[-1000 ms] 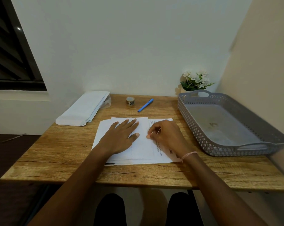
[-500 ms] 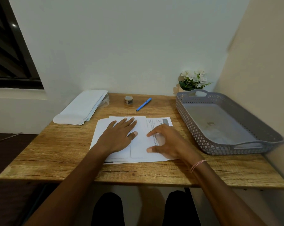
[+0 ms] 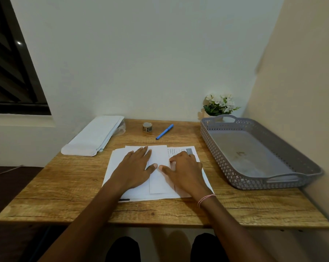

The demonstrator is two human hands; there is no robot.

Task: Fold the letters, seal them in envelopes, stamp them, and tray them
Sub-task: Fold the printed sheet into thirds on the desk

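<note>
Letters [image 3: 114, 167] lie in a loose white stack at the middle of the wooden bench [image 3: 65, 186], near its front edge. A grey latticed tray [image 3: 235, 167] takes up the right end, well apart from the stack. A pile of envelopes [image 3: 95, 135] sits at the back left. From my feed, the left hand [image 3: 133, 169] rests flat on the stack, fingers straight and close together. The right hand [image 3: 186, 171] covers the right edge of the top folded sheet [image 3: 159, 178]. Its fingers appear to press flat, though the tips are hard to make out. Both thumbs nearly meet on that sheet. Behind the tray stands a small flowering plant [image 3: 219, 104]. A blue pen [image 3: 164, 131] and a tape roll [image 3: 147, 127] lie near the back edge.
</note>
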